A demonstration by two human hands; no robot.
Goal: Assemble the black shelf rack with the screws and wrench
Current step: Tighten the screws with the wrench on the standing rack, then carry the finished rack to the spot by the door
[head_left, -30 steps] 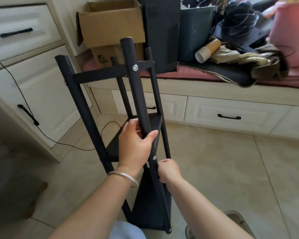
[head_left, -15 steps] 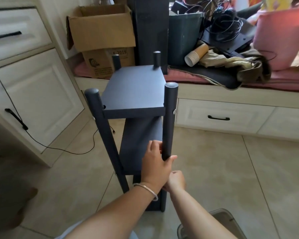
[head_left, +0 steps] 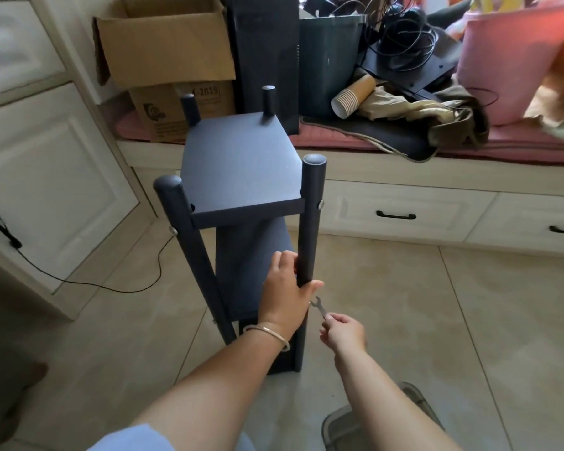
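- Head view: black shelf rack (head_left: pixel 241 164) stands upright on the tiled floor (head_left: pixel 404 304), frame centre.
- Left hand (head_left: pixel 285 296), bracelet (head_left: pixel 267 332) at the wrist, wraps the near right post (head_left: pixel 310 222) low down.
- Right hand (head_left: pixel 342 332), at 4 o'clock of the left, pinches a small wrench (head_left: pixel 318 305); its open end sits just beside the post.
- Screw head (head_left: pixel 320 204) shows under the top shelf.
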